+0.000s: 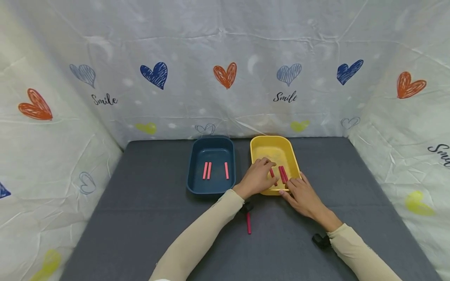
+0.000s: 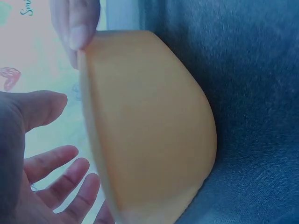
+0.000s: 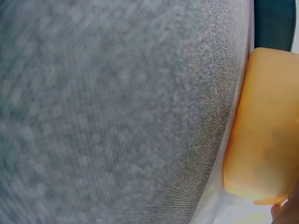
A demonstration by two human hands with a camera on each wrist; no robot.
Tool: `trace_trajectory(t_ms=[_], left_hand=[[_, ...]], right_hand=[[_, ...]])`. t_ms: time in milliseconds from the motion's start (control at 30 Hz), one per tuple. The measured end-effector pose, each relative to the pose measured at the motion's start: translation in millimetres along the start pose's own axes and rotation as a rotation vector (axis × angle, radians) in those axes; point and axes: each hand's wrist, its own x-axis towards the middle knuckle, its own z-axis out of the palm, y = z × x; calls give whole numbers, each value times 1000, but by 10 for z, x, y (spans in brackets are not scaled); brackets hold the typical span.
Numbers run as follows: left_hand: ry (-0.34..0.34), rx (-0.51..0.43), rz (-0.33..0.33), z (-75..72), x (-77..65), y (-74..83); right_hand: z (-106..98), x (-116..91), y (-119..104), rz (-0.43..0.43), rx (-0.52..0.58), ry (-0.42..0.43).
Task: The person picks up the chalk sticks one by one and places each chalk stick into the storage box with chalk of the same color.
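Observation:
A yellow tray (image 1: 272, 148) holds several dark pink sticks (image 1: 283, 174), like chalk, lying near its front. My left hand (image 1: 259, 177) reaches over the tray's left side, thumb and fingers spread around a single dark pink stick (image 1: 272, 172). In the left wrist view, the thumb and fingers stand apart, with the tray wall hiding some fingertips. At the front right corner my right hand (image 1: 304, 195) pinches the tray's rim, thumb outside; this grip also shows at the top of the left wrist view. Only a sliver of that hand appears in the right wrist view.
Left of the yellow tray stands a dark blue tray (image 1: 218, 152) with three lighter pink sticks (image 1: 209, 170). Another dark pink stick (image 1: 249, 224) lies on the grey tablecloth (image 1: 147, 218) in front. Printed fabric walls (image 1: 197, 89) enclose the back and sides.

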Motion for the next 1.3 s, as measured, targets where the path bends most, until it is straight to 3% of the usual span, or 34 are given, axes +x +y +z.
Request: trace_trajectory(t_ms=[900, 1300], left_hand=[[88, -17, 103, -151, -668, 63], [76, -64, 105, -240, -972, 22]], right_hand=[[15, -14, 22, -8, -1, 25], [13, -15, 10, 1, 4, 13]])
